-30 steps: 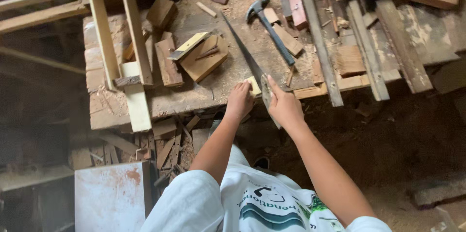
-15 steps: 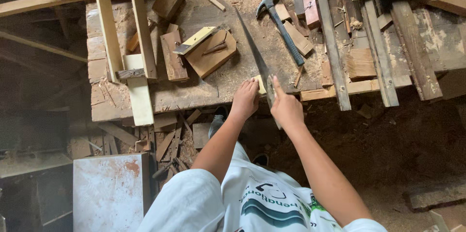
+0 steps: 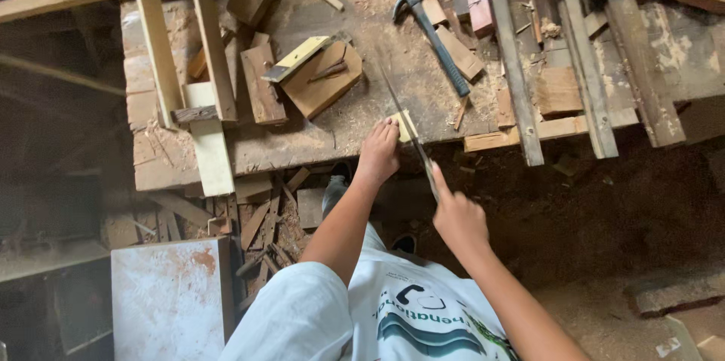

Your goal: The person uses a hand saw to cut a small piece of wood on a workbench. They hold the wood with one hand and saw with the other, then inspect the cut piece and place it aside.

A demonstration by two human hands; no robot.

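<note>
- Small pale wood block (image 3: 405, 125): at frame centre, on the near edge of the desk (image 3: 362, 115), under the saw blade.
- Handsaw (image 3: 411, 134): runs diagonally across the block; right hand (image 3: 457, 217), its grip closed round the handle, index finger along it.
- Left hand (image 3: 379, 151): flat, fingers spread, pressing beside the block, clasping nothing.
- Good practice, as a judgement: keep fingers clear of the teeth; long, even strokes.
- Hammer (image 3: 432, 32): upper centre, apart.
</note>
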